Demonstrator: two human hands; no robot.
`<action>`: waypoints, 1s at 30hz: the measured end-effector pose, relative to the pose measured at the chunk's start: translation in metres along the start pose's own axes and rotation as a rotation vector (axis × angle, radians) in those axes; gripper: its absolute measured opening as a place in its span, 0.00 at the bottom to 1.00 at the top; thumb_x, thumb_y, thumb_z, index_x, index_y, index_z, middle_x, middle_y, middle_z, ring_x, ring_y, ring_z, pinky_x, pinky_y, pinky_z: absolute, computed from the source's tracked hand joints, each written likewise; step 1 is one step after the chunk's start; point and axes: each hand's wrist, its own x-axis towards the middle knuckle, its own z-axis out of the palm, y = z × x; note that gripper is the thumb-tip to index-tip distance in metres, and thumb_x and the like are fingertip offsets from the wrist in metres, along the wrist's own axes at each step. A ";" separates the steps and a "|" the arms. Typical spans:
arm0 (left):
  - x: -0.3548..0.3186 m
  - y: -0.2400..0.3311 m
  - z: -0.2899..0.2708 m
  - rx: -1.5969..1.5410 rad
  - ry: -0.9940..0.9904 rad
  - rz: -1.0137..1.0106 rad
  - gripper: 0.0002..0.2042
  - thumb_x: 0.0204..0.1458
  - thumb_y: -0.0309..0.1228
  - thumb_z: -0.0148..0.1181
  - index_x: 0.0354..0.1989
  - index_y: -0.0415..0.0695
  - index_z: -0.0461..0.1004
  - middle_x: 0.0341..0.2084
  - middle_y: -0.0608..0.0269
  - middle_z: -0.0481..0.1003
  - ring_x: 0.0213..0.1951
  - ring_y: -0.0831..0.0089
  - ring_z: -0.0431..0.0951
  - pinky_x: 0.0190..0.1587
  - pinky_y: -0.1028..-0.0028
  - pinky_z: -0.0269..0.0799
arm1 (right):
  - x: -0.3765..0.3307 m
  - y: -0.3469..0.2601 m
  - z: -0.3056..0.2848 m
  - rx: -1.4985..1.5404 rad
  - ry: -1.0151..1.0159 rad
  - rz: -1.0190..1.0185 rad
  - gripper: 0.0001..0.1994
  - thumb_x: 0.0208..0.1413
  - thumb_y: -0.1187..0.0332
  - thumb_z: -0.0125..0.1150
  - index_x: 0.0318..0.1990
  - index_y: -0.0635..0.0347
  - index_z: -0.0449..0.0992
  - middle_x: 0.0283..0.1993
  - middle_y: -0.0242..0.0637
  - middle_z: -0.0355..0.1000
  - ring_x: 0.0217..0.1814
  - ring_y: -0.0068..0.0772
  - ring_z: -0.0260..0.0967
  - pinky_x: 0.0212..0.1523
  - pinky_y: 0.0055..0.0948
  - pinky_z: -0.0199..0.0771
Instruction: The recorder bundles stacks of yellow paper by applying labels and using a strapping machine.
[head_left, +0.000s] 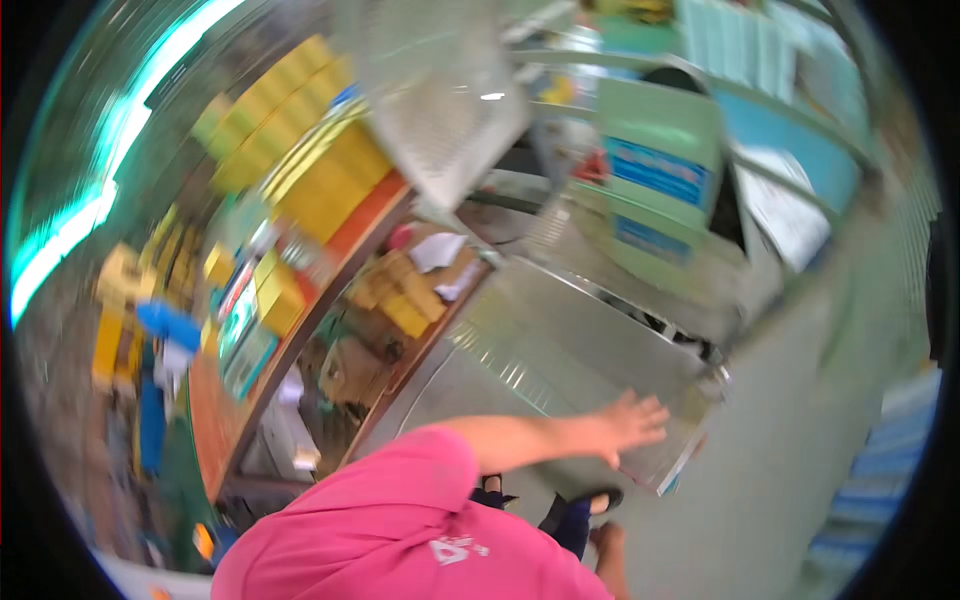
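1. Head view, blurred by motion: a wooden shelving unit fills the left side, with cartons and loose items on its lower shelf.
2. Right of it lies the flat, shiny metal tabletop, in the middle of the scene below the left arm's reach.
3. Pale-green panels with blue labels stand at its far right side.
4. Yellow boxes sit on top of the shelving unit, far left.
5. Left hand: stretched rightward over the tabletop's near right part, its grip empty and fingers spread; contact with the metal cannot be told.
6. Right hand: mostly hidden, low beside the pink shirt; its grip cannot be told.
7. A dark sandal shows near, on the grey floor.
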 end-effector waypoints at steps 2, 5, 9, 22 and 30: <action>-0.055 0.005 0.017 -0.009 0.144 -0.053 0.46 0.37 0.44 0.72 0.68 0.50 0.55 0.69 0.49 0.48 0.70 0.51 0.48 0.64 0.46 0.54 | -0.040 -0.038 -0.032 -0.062 -0.033 -0.126 0.14 0.47 0.58 0.62 0.37 0.55 0.79 0.42 0.38 0.77 0.44 0.36 0.74 0.40 0.34 0.74; -0.159 0.012 0.019 -0.213 0.354 -0.037 0.42 0.40 0.40 0.71 0.66 0.49 0.58 0.66 0.46 0.55 0.67 0.52 0.56 0.63 0.52 0.58 | -0.059 -0.071 -0.054 -0.238 0.045 -0.243 0.08 0.49 0.65 0.58 0.34 0.57 0.76 0.37 0.36 0.75 0.35 0.33 0.72 0.33 0.35 0.72; -0.340 -0.011 0.085 -0.590 0.369 -0.445 0.32 0.45 0.31 0.66 0.61 0.44 0.64 0.56 0.49 0.69 0.56 0.51 0.69 0.57 0.57 0.66 | -0.078 -0.105 -0.070 -0.389 0.065 -0.409 0.04 0.52 0.70 0.55 0.30 0.60 0.73 0.31 0.39 0.73 0.26 0.33 0.70 0.26 0.37 0.70; -0.620 -0.013 0.172 -0.756 0.953 -1.663 0.11 0.52 0.36 0.58 0.27 0.40 0.73 0.20 0.55 0.76 0.23 0.66 0.77 0.27 0.67 0.71 | 0.002 -0.640 -0.243 0.875 -0.372 -0.574 0.16 0.59 0.71 0.50 0.53 0.68 0.72 0.28 0.37 0.72 0.26 0.26 0.70 0.23 0.23 0.69; -0.620 -0.031 0.166 -1.160 0.806 -2.057 0.14 0.52 0.40 0.60 0.34 0.39 0.77 0.24 0.53 0.79 0.28 0.61 0.80 0.34 0.66 0.73 | 0.171 -0.802 -0.353 1.274 -0.241 -0.342 0.17 0.57 0.63 0.56 0.52 0.61 0.69 0.34 0.35 0.72 0.28 0.28 0.71 0.25 0.25 0.72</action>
